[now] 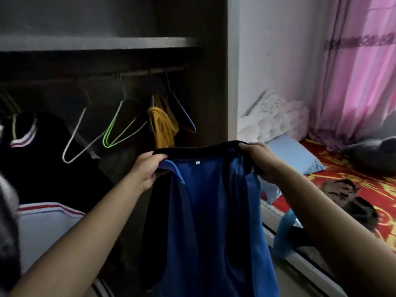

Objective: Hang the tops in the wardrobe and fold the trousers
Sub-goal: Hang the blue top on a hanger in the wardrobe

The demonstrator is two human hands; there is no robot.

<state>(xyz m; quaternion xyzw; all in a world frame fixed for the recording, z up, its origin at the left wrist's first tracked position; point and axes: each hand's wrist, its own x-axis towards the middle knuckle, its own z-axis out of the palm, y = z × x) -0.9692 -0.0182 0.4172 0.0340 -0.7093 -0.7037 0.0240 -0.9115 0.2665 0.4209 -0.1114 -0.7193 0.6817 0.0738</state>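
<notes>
Head view, blue top (211,213) cropped below

Open along the rail (132,73) between white hanger (74,144) and green hanger (120,129). Crowded at the right end by yellow garment (164,127) and blue hanger (186,113), near the side panel (211,82). Closed above by the shelf (96,42), leftward by black garment (53,163); screened in front by blue top (214,211).

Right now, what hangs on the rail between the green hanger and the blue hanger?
A bunched mustard-yellow garment hangs on the rail between the green hanger and the blue hanger, seen in the head view.
</notes>
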